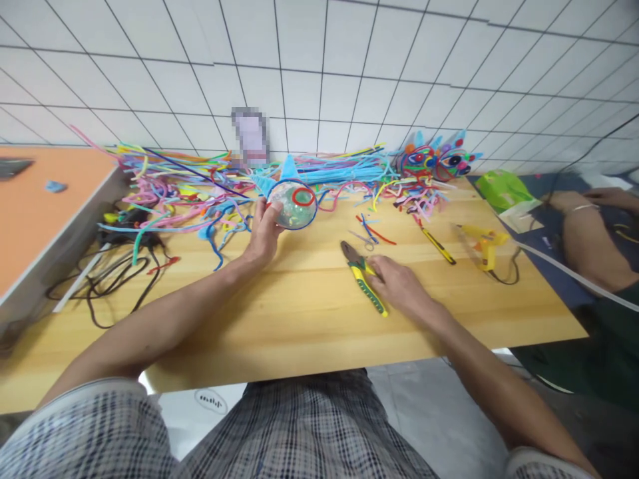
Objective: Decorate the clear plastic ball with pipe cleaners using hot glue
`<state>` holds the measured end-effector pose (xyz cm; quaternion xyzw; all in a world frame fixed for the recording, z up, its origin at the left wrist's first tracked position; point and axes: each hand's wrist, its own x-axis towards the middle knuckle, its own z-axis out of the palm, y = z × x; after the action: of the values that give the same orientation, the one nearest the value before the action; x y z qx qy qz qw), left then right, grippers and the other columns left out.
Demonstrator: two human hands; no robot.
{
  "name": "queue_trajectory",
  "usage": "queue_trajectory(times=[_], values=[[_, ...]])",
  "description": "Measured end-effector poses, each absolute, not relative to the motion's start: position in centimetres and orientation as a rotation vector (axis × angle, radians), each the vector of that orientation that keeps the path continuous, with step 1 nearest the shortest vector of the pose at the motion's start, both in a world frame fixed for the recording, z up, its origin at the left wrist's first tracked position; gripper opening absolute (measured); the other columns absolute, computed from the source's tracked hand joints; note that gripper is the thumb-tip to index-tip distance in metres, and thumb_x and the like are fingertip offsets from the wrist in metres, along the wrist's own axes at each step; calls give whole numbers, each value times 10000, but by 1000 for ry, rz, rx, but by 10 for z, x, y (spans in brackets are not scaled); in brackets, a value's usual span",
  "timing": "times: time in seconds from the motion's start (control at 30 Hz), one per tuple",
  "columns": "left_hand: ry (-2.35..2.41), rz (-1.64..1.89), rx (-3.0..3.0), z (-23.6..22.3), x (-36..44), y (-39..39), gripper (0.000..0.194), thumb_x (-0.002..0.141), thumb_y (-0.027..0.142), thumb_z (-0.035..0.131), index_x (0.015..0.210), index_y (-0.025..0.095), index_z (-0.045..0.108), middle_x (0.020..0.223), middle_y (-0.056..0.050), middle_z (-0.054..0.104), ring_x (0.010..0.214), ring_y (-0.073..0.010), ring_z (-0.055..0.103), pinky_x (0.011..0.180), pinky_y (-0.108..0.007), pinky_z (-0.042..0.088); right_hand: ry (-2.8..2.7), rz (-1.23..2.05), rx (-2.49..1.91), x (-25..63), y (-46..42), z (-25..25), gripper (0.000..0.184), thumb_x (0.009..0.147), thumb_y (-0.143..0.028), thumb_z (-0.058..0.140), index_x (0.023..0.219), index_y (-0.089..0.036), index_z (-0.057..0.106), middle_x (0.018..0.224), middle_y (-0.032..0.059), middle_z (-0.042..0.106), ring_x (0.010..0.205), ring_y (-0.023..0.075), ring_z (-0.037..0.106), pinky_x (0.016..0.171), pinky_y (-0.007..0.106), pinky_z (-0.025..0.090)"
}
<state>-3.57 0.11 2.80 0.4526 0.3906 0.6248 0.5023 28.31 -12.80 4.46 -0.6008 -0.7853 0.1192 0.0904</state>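
Note:
My left hand (266, 236) is closed round the edge of a clear plastic ball (292, 211). Two light-blue fuzzy ears rise from that ball, a red pipe-cleaner ring (303, 196) sits on its face, and a dark blue line runs round its rim. To the right, my right hand (397, 283) has its fingers closed on one handle of the yellow-and-green pliers (367, 289), which lie low over the wooden table with their handles apart. Short red and blue pipe-cleaner pieces (372, 229) lie just beyond the jaws.
Bundles of pipe cleaners (344, 169) line the wall, with finished colourful animal heads (434, 159) at the right. A yellow utility knife (438, 246) and a yellow glue gun (483, 246) lie on the table (299, 319). Black cables (114, 279) coil at left. Another person's arm (584, 239) is at right.

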Motion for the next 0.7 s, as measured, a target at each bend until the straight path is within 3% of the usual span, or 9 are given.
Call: queue_trajectory(times=[0.17, 0.27, 0.33, 0.4, 0.47, 0.53, 0.6, 0.7], values=[[903, 1465, 1008, 50, -49, 4, 606, 825, 715, 784, 1202, 286, 580, 1312, -66, 717, 1254, -324, 719, 928, -475, 697, -2375, 355, -1850, 215, -83, 57, 261, 992, -189, 607, 1238, -220, 689, 1182, 153, 817, 1034, 313, 779, 839, 387, 561], [888, 1432, 964, 52, -50, 4, 629, 817, 741, 782, 1181, 258, 608, 1344, -88, 728, 1297, -350, 707, 955, -471, 693, -2271, 377, -1762, 194, -55, 70, 237, 978, -250, 662, 1209, -223, 711, 1261, 182, 787, 1139, 334, 749, 958, 451, 578], [883, 1417, 985, 50, -48, 4, 614, 837, 757, 757, 1152, 251, 612, 1335, -93, 730, 1305, -351, 700, 975, -469, 675, -2077, 592, -1585, 183, -42, 77, 407, 948, -346, 727, 1334, -231, 665, 1403, 172, 740, 1120, 305, 742, 981, 470, 594], [865, 1411, 1029, 46, -46, 3, 588, 862, 752, 738, 1143, 252, 607, 1298, -92, 734, 1291, -344, 701, 993, -468, 653, -1851, 966, -1365, 172, -34, 78, 617, 906, -470, 779, 1453, -258, 588, 1468, 138, 715, 1025, 257, 749, 901, 444, 624], [841, 1421, 1068, 43, -45, 0, 565, 877, 727, 738, 1161, 257, 606, 1257, -86, 737, 1256, -332, 710, 1004, -461, 634, -1651, 1330, -1196, 159, -31, 76, 657, 854, -578, 821, 1393, -263, 618, 1345, 107, 774, 917, 221, 748, 782, 383, 623], [826, 1444, 1109, 39, -44, -4, 547, 890, 697, 744, 1197, 264, 613, 1244, -78, 736, 1240, -318, 712, 1024, -446, 617, -1491, 1578, -1133, 146, -33, 72, 597, 791, -637, 869, 1196, -235, 696, 1102, 83, 818, 803, 192, 722, 695, 335, 588], [820, 1467, 1160, 37, -44, -7, 548, 905, 680, 742, 1245, 269, 618, 1261, -73, 734, 1262, -308, 705, 1055, -431, 603, -1379, 1746, -1141, 139, -40, 70, 546, 742, -651, 904, 1012, -213, 723, 864, 41, 776, 670, 153, 652, 621, 300, 534], [815, 1509, 1248, 37, -44, -8, 603, 901, 700, 743, 1298, 265, 613, 1273, -72, 735, 1277, -298, 705, 1061, -407, 603, -1391, 1876, -1128, 146, -56, 75, 457, 773, -628, 875, 888, -210, 731, 700, -14, 679, 568, 120, 563, 561, 277, 469]])
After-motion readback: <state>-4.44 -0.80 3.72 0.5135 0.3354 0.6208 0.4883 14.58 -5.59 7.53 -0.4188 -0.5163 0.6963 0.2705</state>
